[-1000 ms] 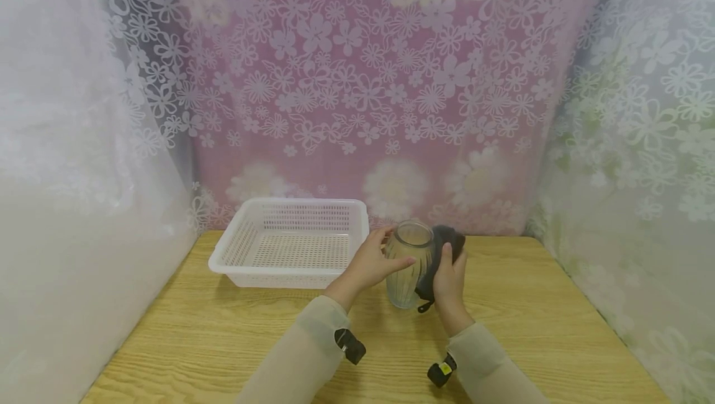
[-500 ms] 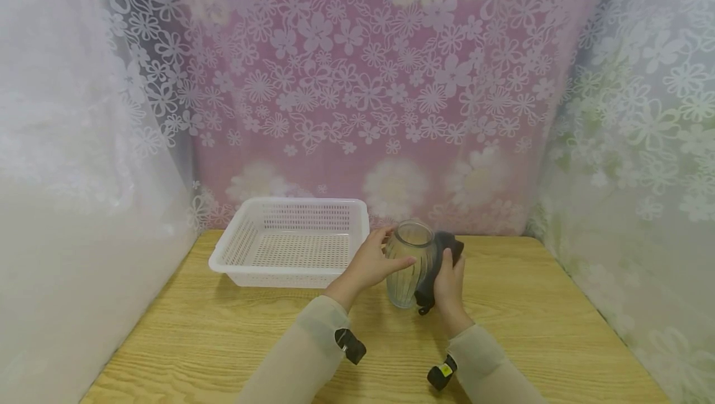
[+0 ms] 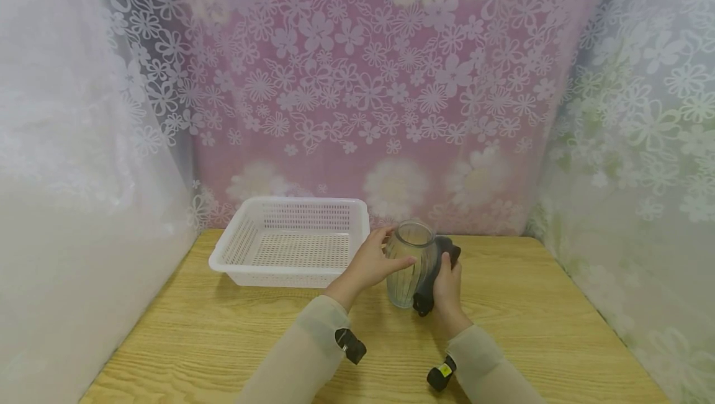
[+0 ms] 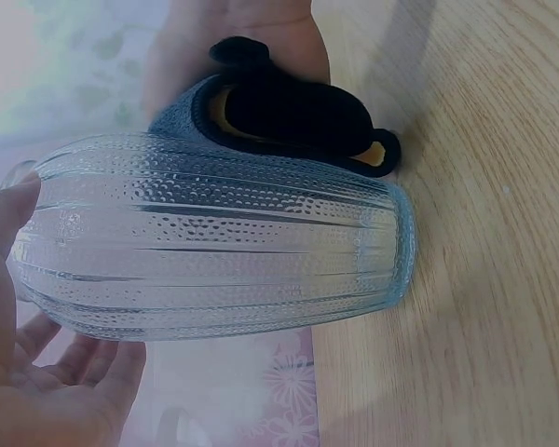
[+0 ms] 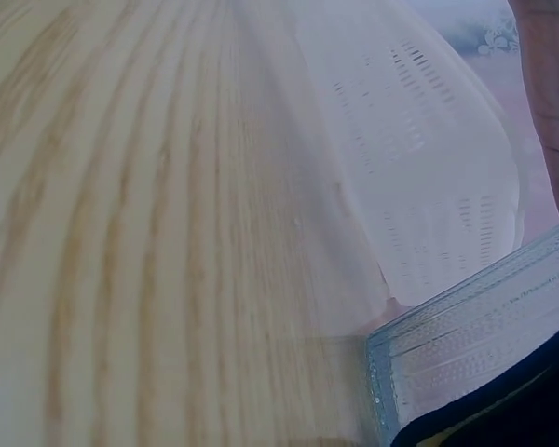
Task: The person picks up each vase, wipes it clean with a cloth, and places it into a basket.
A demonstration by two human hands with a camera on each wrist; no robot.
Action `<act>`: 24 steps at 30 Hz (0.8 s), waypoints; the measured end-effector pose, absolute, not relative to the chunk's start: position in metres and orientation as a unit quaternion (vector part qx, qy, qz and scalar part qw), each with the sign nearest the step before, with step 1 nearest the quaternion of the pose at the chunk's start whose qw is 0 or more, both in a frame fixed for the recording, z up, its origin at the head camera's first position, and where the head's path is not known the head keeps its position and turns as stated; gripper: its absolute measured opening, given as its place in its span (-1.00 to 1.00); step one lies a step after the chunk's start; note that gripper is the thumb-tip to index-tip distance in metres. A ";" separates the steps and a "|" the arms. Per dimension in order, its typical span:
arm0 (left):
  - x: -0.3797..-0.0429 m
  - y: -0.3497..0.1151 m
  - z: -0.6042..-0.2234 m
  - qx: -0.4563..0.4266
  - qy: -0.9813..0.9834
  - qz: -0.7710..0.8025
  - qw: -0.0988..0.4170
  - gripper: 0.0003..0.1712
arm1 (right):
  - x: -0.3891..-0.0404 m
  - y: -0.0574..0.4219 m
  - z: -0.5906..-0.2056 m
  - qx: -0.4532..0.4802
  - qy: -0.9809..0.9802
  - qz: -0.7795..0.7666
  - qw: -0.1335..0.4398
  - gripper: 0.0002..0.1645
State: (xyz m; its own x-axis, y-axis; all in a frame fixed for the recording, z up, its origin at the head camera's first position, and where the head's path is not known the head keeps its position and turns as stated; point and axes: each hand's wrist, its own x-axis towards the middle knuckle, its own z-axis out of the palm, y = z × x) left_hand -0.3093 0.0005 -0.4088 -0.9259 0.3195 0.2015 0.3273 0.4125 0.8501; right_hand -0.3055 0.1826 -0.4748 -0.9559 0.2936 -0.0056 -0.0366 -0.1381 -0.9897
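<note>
A clear ribbed glass jar (image 3: pixel 403 283) stands on the wooden table, its round mouth up. My left hand (image 3: pixel 371 260) grips it near the neck, thumb on the front and fingers behind. In the left wrist view, raised dots cover the ribbed glass (image 4: pixel 224 247). My right hand (image 3: pixel 449 283) holds a folded dark cloth (image 3: pixel 429 286) against the jar's right side, thumb on top and most fingers hidden. Seen from the left wrist, the cloth (image 4: pixel 182 116) has a black edge, a small loop and a yellowish patch inside its fold.
Left of the jar, a white perforated plastic basket (image 3: pixel 301 277) sits at the back of the wood-grain table (image 3: pixel 234 342). A pink flowered curtain (image 3: pixel 357 112) hangs behind, with pale sheeting (image 3: pixel 625 162) at the sides. Both wrists carry small black cameras.
My right hand has slid the dark cloth slightly down along the jar's right side. The left hand and the jar keep their place.
</note>
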 end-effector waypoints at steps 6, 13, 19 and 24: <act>-0.309 0.000 -0.408 -0.192 -0.839 -0.508 0.004 0.04 | -0.305 0.183 -0.477 -0.102 -0.642 0.754 0.095 -0.22; -0.309 0.001 -0.408 -0.192 -0.839 -0.508 0.004 0.05 | -0.304 0.184 -0.479 -0.101 -0.642 0.755 0.088 -0.19; -0.308 0.000 -0.406 -0.194 -0.840 -0.506 0.004 0.04 | -0.306 0.185 -0.479 -0.101 -0.641 0.756 0.092 -0.18; -0.309 0.000 -0.405 -0.193 -0.844 -0.500 0.001 0.05 | -0.305 0.188 -0.477 -0.108 -0.649 0.746 0.100 -0.19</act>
State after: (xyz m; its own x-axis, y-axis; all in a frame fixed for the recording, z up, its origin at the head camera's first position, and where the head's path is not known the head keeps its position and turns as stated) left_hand -0.3091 -0.0005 -0.4054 -0.9251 0.3258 0.1949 0.3273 0.4244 0.8442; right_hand -0.3046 0.1876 -0.4766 -0.9569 0.2888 -0.0318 -0.0086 -0.1377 -0.9904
